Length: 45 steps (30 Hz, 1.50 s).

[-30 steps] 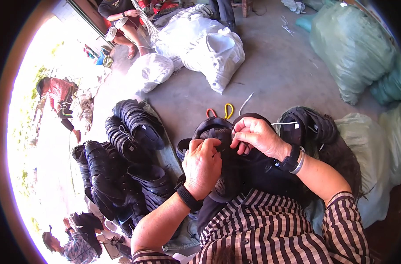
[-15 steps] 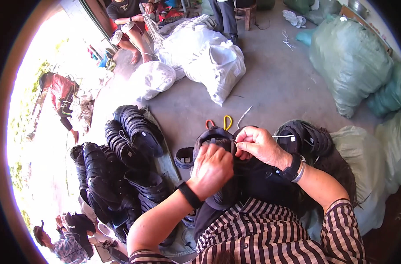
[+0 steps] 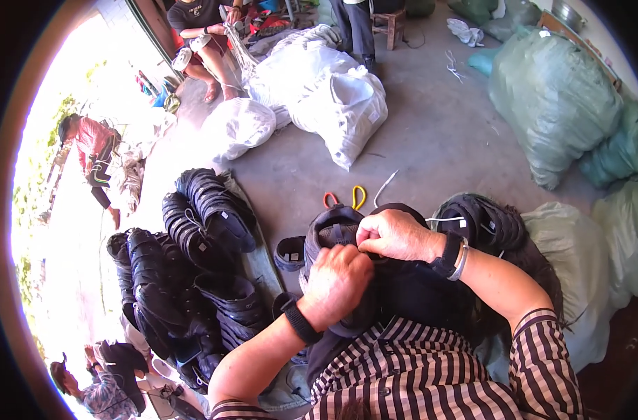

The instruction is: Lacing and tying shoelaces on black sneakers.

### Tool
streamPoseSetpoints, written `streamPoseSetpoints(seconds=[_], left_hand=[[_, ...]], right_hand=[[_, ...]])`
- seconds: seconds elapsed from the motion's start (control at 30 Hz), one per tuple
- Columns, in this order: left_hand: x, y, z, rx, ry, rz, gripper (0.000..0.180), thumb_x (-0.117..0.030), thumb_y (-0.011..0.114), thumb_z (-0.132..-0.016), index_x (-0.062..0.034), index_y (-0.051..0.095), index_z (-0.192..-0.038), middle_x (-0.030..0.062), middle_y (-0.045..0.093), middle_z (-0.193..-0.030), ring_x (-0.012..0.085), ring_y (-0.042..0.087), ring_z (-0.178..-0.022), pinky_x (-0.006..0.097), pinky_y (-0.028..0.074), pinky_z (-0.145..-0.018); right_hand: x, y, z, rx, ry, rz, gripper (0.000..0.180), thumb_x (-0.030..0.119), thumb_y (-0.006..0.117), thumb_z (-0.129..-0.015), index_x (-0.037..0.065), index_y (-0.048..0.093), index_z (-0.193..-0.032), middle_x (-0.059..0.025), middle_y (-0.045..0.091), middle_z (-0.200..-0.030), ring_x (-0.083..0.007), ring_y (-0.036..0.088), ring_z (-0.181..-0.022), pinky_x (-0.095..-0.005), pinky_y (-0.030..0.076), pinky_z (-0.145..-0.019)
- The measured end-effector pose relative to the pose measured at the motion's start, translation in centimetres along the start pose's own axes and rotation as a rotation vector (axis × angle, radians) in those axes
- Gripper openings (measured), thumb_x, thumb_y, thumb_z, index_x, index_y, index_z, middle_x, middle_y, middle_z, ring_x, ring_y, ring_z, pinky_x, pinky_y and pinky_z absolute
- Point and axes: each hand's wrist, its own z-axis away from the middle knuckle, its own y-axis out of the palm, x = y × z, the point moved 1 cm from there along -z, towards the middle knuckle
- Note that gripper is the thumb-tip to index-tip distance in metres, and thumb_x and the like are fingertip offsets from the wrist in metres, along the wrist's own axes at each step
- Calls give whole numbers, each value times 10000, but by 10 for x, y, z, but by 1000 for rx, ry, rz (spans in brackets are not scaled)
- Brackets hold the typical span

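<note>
Dark shoe on the lap, toe end pointing away, gripped from both sides. Left hand closed around its near side, fingers curled under the sole edge. Right hand closed over the top, fingertips pinched at the shoe's opening, apparently on a lace or thread; the pinch itself is hidden behind the knuckles.

Step in hand, as I judge it: fastening or threading at the shoe's upper, mid-way, with the left hand steadying and the right doing the fine work. The next move likely calls for a short, firm pull with the right while the left keeps the shoe from twisting.

More dark shoes piled just right of the lap, touching the right forearm. A loose white cord and scissors with orange and yellow handles lie on the floor just beyond the shoe, within reach.

Room: open concrete straight ahead. Left side crowded by a stacked heap of finished shoes, close to the left elbow. Green sacks to the right, white sacks further ahead. Other people sit and stand at the far edge, well apart.
</note>
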Motion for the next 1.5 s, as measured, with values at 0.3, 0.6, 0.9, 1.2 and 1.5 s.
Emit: streamPoseSetpoints(seconds=[0.3,0.6,0.9,1.2,1.5], left_hand=[[-34,-18,16,13,35,335,292,-41,710,-691,-109,656,-969,55,601,-879,253,594,-823,358,500,-733],[38,-38,0,-8,-25,-246,104,-136,671,-683,-88,643,-771,39,558,-913,257,516,-940,380,492,-762],[47,-25,7,-18,-144,-64,69,-141,656,-699,-77,656,-724,63,522,-918,291,482,-960,382,497,-747],[51,-26,11,15,-189,77,92,-150,656,-735,-68,672,-774,78,528,-961,308,466,-1011,399,465,-811],[58,-23,7,73,-137,34,112,-158,618,-768,-57,666,-781,80,539,-964,306,455,-1035,398,445,-846]], right_hand=[[3,1,5,28,-65,73,125,190,667,-776,73,639,-813,-66,614,-627,-196,604,-581,-317,462,-575],[27,-7,-10,206,-210,371,100,151,591,-746,74,650,-770,-138,639,-707,-336,636,-730,-441,487,-672],[35,0,-18,283,-7,410,140,167,613,-741,47,669,-786,-149,653,-741,-323,645,-769,-422,487,-693],[37,6,2,123,160,116,149,168,608,-762,36,651,-816,-155,658,-757,-306,652,-775,-420,491,-703],[35,40,12,-80,-117,446,82,106,585,-784,40,553,-819,-140,618,-647,-319,641,-654,-415,496,-588]])
